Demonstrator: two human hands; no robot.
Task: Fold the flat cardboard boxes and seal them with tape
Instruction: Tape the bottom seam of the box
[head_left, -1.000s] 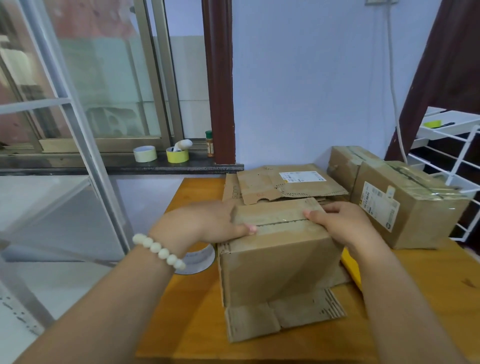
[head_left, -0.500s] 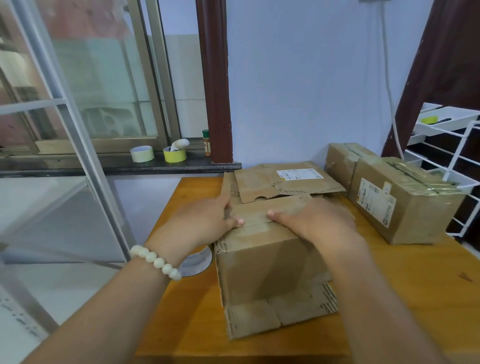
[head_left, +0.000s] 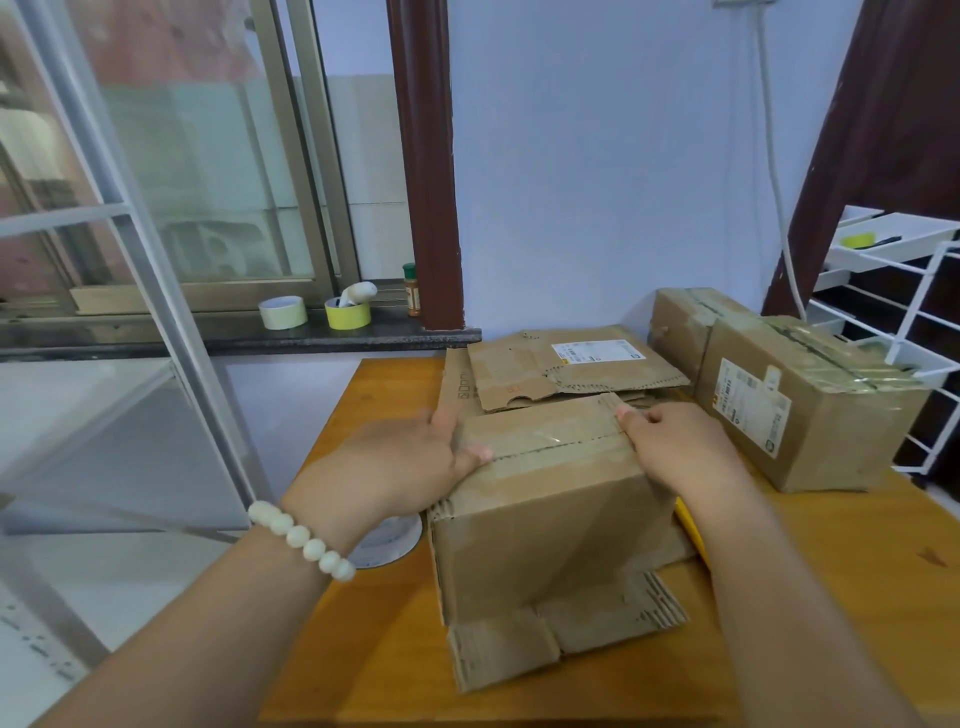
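A brown cardboard box (head_left: 550, 519) stands on the wooden table (head_left: 841, 551), its lower flaps splayed out toward me. Clear tape runs along the seam of its closed top flaps. My left hand (head_left: 395, 467) rests against the box's upper left edge, thumb lying on top near the seam and fingers stretched along the side. My right hand (head_left: 670, 447) presses on the right end of the taped seam; its fingers go over the right edge out of sight. A tape roll (head_left: 389, 540) lies on the table, partly hidden under my left wrist.
Flat cardboard pieces (head_left: 566, 371) are stacked behind the box. Two sealed boxes (head_left: 810, 400) sit at the back right, beside a white wire rack (head_left: 893, 291). A yellow object (head_left: 691, 525) peeks out at the box's right. Two tape rolls (head_left: 348, 313) stand on the window sill.
My right hand slid left along the taped seam to the middle of the top, then back to the right end. My left hand stayed at the left edge.
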